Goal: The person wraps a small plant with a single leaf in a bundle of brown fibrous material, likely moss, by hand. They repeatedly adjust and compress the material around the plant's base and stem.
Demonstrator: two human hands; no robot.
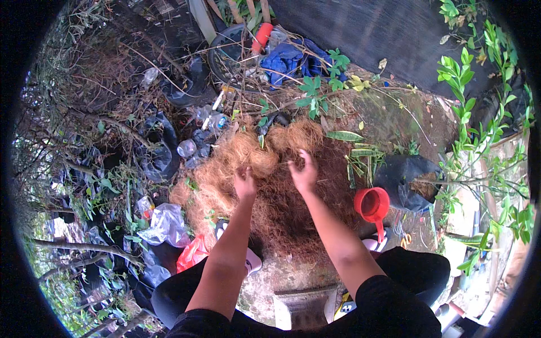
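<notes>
A wide heap of brown coconut fibre (287,211) lies on the ground in front of me, darker toward the near right. Lighter clumps of fibre (239,155) sit along its far left side. Over the heap's middle is my left hand (245,183), fingers apart, close to a light clump. My right hand (304,173) is to its right, thumb and fingers spread, just nearer than another rounded fibre clump (296,136). Nothing shows held in either hand. Whether the fingertips touch the fibre I cannot tell.
A red dipper (372,204) stands right of the heap, beside a black plant bag (407,177) and cut green leaves (360,160). Orange-handled scissors (406,240) lie nearer. Plastic bags (166,225), bottles and branches crowd the left. A blue cloth (296,59) lies at the back.
</notes>
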